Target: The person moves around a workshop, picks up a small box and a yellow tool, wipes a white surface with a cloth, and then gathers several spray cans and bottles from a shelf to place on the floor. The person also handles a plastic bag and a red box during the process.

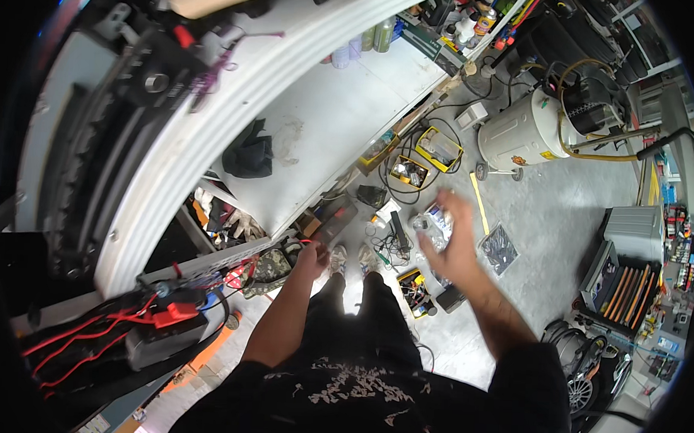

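My left hand [314, 258] is held low, near the corner of the white worktop [343, 139]. Its fingers are curled closed, and a small red bit shows by the fingertips; what the hand holds, if anything, I cannot make out. My right hand [456, 241] is raised over the floor on the right, thumb and fingers apart, with nothing visible in it. Beneath and beside it lie clear plastic packaging [431, 229] and a black tool-like bar [400, 233]. A yellow-edged bin of tools [415, 292] stands on the floor below that hand.
Yellow bins [440, 149] and black hoses lie ahead. A wheeled pale tank [521, 130] stands far right, near a tool cart [621, 283]. A black cloth [249, 150] rests on the worktop. Red cables and a black box [167, 340] are at left; a camouflage bag [269, 271] is nearby.
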